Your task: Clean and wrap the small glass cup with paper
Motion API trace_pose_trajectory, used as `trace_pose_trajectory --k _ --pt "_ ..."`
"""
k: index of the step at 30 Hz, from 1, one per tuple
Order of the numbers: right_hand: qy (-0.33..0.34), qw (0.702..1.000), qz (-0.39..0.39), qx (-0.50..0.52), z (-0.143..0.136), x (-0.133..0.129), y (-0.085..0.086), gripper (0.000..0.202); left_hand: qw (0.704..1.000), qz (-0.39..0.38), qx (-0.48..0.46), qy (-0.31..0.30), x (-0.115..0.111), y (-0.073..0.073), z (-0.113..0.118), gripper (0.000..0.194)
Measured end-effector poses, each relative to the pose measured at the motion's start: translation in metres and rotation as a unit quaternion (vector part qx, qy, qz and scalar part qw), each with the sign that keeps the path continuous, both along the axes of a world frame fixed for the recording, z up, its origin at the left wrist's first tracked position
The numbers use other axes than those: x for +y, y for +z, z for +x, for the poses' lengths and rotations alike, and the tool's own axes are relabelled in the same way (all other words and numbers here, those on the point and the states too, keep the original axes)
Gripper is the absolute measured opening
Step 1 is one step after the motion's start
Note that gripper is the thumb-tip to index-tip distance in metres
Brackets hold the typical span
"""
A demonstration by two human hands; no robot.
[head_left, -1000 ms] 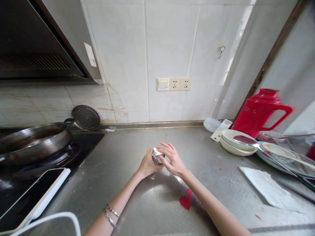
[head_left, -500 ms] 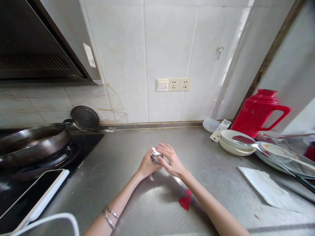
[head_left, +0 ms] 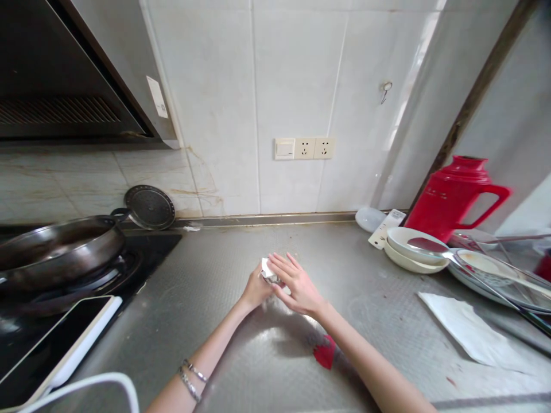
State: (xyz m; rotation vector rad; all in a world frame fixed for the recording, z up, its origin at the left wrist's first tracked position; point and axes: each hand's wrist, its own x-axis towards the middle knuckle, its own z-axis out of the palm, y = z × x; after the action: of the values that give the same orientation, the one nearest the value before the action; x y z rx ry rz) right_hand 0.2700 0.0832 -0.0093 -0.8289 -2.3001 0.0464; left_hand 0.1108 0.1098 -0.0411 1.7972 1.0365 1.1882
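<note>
Fingers: left hand [head_left: 257,289] curls around a small, rounded, silver-and-white foil-like object [head_left: 267,275]; right hand [head_left: 298,287] is unclenched, fingers extended over the object's top.
Object location: between both hands, over the gray textured metal counter [head_left: 215,275]; contact with the surface cannot be determined.
Hidden: most of the object and the left fingertips.
Cut off: round steel pan [head_left: 97,248] at left; white-bodied device with black glass face [head_left: 75,338] at lower left.
Hard to make out: material of the flat red scrap [head_left: 325,353] near the right forearm [head_left: 365,350].
Counter limits: tiled wall [head_left: 215,103] behind, black stovetop [head_left: 161,249] left, stacked white bowls [head_left: 408,261] right.
Working room: bare metal extends toward all three.
</note>
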Motion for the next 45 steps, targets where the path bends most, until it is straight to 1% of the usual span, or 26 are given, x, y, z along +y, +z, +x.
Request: trace_pose_trajectory --k 2,7,11,15,17,21,23,27,29,31,33,35,37,40,43,45 --pt "-0.004 1.0 -0.004 -0.006 -0.001 0.0 0.0 0.056 1.0 0.003 0.015 -0.006 -0.002 0.002 0.001 0.044" --pt "-0.051 0.998 -0.027 0.008 0.005 0.007 -0.001 0.053 0.999 -0.034 -0.004 0.01 0.001 0.0 0.0 0.054" --pt "-0.042 0.999 -0.008 0.001 0.005 0.005 0.0 0.053 0.998 -0.045 -0.027 0.017 0.005 -0.001 -0.002 0.054" --pt "-0.013 0.999 0.017 -0.039 -0.001 0.0 0.0 0.052 0.999 -0.034 -0.003 0.016 0.004 0.001 -0.002 0.042" --pt "-0.021 0.998 0.024 -0.05 -0.002 0.001 -0.001 0.05 0.999 -0.034 0.009 0.016 0.002 0.002 -0.001 0.041" --pt "-0.057 0.997 0.033 -0.048 0.001 0.004 -0.001 0.045 0.997 -0.064 0.017 0.032 0.003 -0.001 -0.001 0.05" --pt "-0.045 0.997 0.038 -0.05 0.002 0.003 -0.001 0.043 0.997 -0.068 0.024 0.037 0.005 -0.003 -0.003 0.048" --pt "0.007 0.997 0.035 -0.063 -0.002 0.0 -0.001 0.044 0.999 -0.047 0.014 0.024 0.006 -0.005 -0.007 0.037" --pt "0.01 0.998 0.021 -0.06 -0.004 -0.001 -0.001 0.045 0.998 -0.052 0.01 0.017 0.005 -0.004 -0.007 0.033" --pt "-0.006 0.999 -0.003 -0.038 -0.003 0.002 -0.003 0.046 0.997 -0.074 0.012 0.02 0.003 -0.002 -0.004 0.034" --pt "-0.026 0.999 -0.033 0.002 -0.001 0.006 -0.005 0.045 0.993 -0.114 0.012 0.029 0.001 0.001 -0.001 0.041" --pt "-0.032 0.997 -0.059 0.043 0.002 0.009 -0.007 0.045 0.987 -0.161 -0.007 0.029 0.0 0.004 0.001 0.049" --pt "-0.023 0.995 -0.068 0.067 0.003 0.011 -0.009 0.045 0.979 -0.198 -0.044 0.016 -0.002 0.008 0.001 0.054" --pt "0.001 0.996 -0.057 0.063 0.001 0.008 -0.009 0.047 0.968 -0.233 -0.096 -0.009 -0.003 0.011 -0.001 0.053" --pt "0.021 0.998 -0.052 0.043 -0.001 0.005 -0.007 0.047 0.962 -0.247 -0.111 -0.036 -0.004 0.011 -0.003 0.051" --pt "0.017 0.997 -0.063 0.048 -0.001 0.005 -0.007 0.046 0.962 -0.246 -0.114 -0.044 -0.005 0.012 -0.002 0.051"
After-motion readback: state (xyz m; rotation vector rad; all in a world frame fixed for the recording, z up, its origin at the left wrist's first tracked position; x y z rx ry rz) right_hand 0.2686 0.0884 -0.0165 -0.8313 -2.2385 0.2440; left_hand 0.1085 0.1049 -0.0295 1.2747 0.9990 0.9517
